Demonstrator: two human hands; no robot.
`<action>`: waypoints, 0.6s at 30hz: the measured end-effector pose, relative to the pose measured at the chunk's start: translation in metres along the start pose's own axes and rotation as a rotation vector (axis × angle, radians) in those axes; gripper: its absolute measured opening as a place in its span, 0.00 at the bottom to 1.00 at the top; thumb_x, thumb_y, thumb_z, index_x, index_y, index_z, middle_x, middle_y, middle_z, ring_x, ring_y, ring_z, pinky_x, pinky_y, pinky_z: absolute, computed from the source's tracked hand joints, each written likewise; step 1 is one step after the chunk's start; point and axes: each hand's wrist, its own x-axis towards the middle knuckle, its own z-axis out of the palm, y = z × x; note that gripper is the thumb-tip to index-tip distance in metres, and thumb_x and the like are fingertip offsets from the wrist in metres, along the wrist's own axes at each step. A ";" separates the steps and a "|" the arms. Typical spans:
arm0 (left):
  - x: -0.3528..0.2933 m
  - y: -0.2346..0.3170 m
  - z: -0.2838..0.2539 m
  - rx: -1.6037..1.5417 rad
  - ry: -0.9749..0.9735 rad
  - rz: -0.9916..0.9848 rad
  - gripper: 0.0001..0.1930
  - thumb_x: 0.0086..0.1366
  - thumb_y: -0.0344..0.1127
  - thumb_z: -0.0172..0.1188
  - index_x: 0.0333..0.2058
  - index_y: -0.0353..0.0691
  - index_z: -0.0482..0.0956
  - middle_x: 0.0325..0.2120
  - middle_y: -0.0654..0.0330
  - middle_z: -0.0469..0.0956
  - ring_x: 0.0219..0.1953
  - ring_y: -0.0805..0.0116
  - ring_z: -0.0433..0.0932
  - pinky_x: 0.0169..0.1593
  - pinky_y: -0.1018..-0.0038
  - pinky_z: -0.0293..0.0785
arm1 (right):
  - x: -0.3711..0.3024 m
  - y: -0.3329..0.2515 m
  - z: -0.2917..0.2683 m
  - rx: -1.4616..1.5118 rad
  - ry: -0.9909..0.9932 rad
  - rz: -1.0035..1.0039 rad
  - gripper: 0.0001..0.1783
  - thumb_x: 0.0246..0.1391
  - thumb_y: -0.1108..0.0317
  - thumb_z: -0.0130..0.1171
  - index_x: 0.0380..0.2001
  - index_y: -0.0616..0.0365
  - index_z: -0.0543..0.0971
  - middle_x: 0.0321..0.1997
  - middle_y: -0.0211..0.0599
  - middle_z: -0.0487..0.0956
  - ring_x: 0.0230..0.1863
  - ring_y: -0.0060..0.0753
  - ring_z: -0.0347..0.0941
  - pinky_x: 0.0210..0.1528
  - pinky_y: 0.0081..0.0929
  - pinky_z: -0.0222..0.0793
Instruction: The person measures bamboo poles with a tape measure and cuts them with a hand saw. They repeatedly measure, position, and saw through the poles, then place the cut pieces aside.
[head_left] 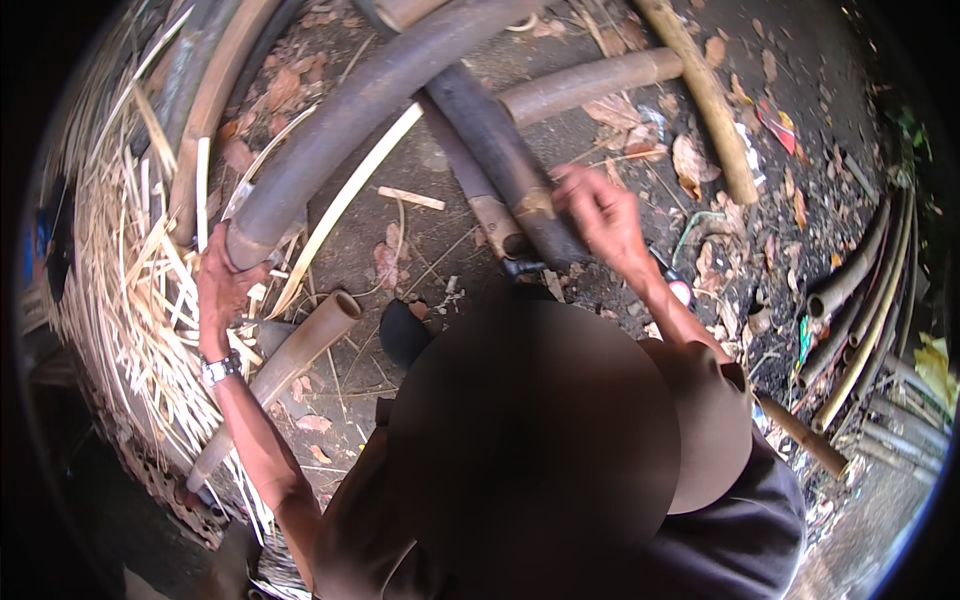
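A thick dark bamboo pole (370, 105) slants from the upper middle down to the left. My left hand (228, 285) is closed around its near end, with a watch (218, 370) on the wrist. My right hand (605, 215) is raised beside a second, blackened bamboo pole (510, 160). Its fingers look bent but are smeared by motion, so I cannot tell whether they hold or touch anything. A narrower dark pole (470, 175) lies along the left side of the blackened one. Below the left hand's pole runs a pale split bamboo strip (350, 205).
Thin pale bamboo strips (150, 290) are heaped at the left. A short bamboo piece (320, 330) lies near my left forearm. Another bamboo length (590, 85) and a yellowish pole (705, 110) lie at the far side. More bamboo poles (865, 290) are stacked right. Dry leaves (690, 165) litter the ground.
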 end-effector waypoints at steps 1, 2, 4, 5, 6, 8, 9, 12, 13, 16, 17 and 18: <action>0.004 -0.002 0.002 -0.038 -0.016 0.007 0.41 0.45 0.32 0.74 0.58 0.34 0.65 0.46 0.44 0.77 0.48 0.51 0.77 0.51 0.62 0.75 | -0.003 0.015 -0.018 0.114 0.210 0.100 0.13 0.67 0.65 0.50 0.49 0.57 0.78 0.32 0.30 0.79 0.31 0.18 0.73 0.35 0.18 0.70; 0.005 -0.003 0.001 -0.069 -0.033 0.007 0.41 0.45 0.31 0.74 0.59 0.33 0.64 0.47 0.44 0.76 0.48 0.52 0.76 0.52 0.63 0.74 | -0.007 0.031 -0.037 0.091 0.342 0.153 0.14 0.67 0.63 0.49 0.48 0.58 0.78 0.30 0.29 0.79 0.30 0.18 0.72 0.32 0.19 0.69; 0.013 0.003 0.005 -0.140 -0.077 0.022 0.42 0.47 0.29 0.73 0.60 0.31 0.63 0.48 0.43 0.75 0.50 0.53 0.75 0.54 0.64 0.72 | -0.040 0.053 -0.077 -0.052 0.397 0.293 0.14 0.66 0.63 0.50 0.47 0.59 0.78 0.27 0.34 0.78 0.29 0.20 0.72 0.32 0.24 0.69; 0.017 0.005 0.011 -0.164 -0.098 0.027 0.42 0.47 0.28 0.72 0.61 0.30 0.62 0.49 0.43 0.74 0.50 0.53 0.74 0.55 0.65 0.72 | -0.063 0.063 -0.091 -0.230 0.383 0.304 0.14 0.65 0.65 0.51 0.47 0.60 0.78 0.26 0.39 0.78 0.28 0.23 0.74 0.32 0.27 0.70; 0.015 0.006 0.012 -0.161 -0.103 0.015 0.42 0.48 0.27 0.72 0.62 0.30 0.61 0.50 0.42 0.74 0.51 0.54 0.74 0.56 0.66 0.71 | -0.083 0.066 -0.100 -0.397 0.351 0.316 0.13 0.64 0.66 0.51 0.47 0.60 0.77 0.26 0.43 0.77 0.28 0.27 0.75 0.32 0.30 0.71; 0.006 0.012 0.012 -0.072 -0.068 -0.009 0.43 0.48 0.26 0.71 0.62 0.31 0.60 0.51 0.41 0.72 0.53 0.50 0.72 0.58 0.63 0.68 | -0.119 0.077 -0.112 -0.567 0.364 0.348 0.12 0.63 0.69 0.52 0.46 0.61 0.78 0.23 0.41 0.74 0.24 0.25 0.69 0.28 0.29 0.67; 0.005 0.018 0.019 -0.019 -0.050 -0.010 0.42 0.48 0.26 0.71 0.62 0.32 0.61 0.52 0.40 0.72 0.54 0.47 0.71 0.59 0.60 0.67 | -0.144 0.086 -0.123 -0.637 0.408 0.329 0.12 0.63 0.68 0.52 0.46 0.61 0.78 0.23 0.42 0.75 0.23 0.27 0.70 0.28 0.30 0.68; -0.014 0.012 0.028 0.135 0.105 0.063 0.43 0.47 0.31 0.73 0.62 0.35 0.61 0.53 0.39 0.71 0.53 0.41 0.69 0.58 0.56 0.65 | -0.179 0.089 -0.137 -0.678 0.509 0.462 0.13 0.62 0.66 0.53 0.45 0.61 0.78 0.29 0.49 0.80 0.29 0.40 0.78 0.31 0.36 0.72; -0.023 0.009 0.032 0.178 0.155 0.092 0.43 0.47 0.33 0.74 0.62 0.36 0.62 0.53 0.39 0.70 0.53 0.39 0.69 0.58 0.54 0.65 | -0.184 0.088 -0.141 -0.671 0.537 0.485 0.14 0.61 0.65 0.53 0.47 0.58 0.78 0.34 0.51 0.79 0.35 0.49 0.77 0.38 0.42 0.72; -0.038 0.003 0.045 0.295 0.228 0.163 0.45 0.48 0.36 0.74 0.63 0.33 0.61 0.55 0.39 0.70 0.53 0.39 0.68 0.57 0.54 0.65 | -0.199 0.081 -0.149 -0.853 0.471 0.453 0.24 0.57 0.61 0.58 0.56 0.53 0.72 0.47 0.51 0.75 0.49 0.56 0.71 0.52 0.45 0.67; -0.033 0.040 0.045 0.186 0.111 0.099 0.46 0.47 0.38 0.75 0.63 0.32 0.60 0.56 0.39 0.69 0.54 0.40 0.68 0.59 0.54 0.64 | -0.210 0.080 -0.148 -0.897 0.446 0.410 0.28 0.56 0.60 0.60 0.59 0.53 0.69 0.50 0.51 0.73 0.51 0.56 0.69 0.52 0.45 0.66; -0.030 0.045 0.044 0.258 0.108 0.144 0.48 0.45 0.38 0.76 0.63 0.34 0.60 0.56 0.40 0.69 0.56 0.41 0.67 0.61 0.55 0.61 | -0.210 0.083 -0.143 -0.926 0.419 0.329 0.32 0.55 0.59 0.61 0.63 0.52 0.67 0.53 0.51 0.71 0.52 0.56 0.68 0.53 0.45 0.66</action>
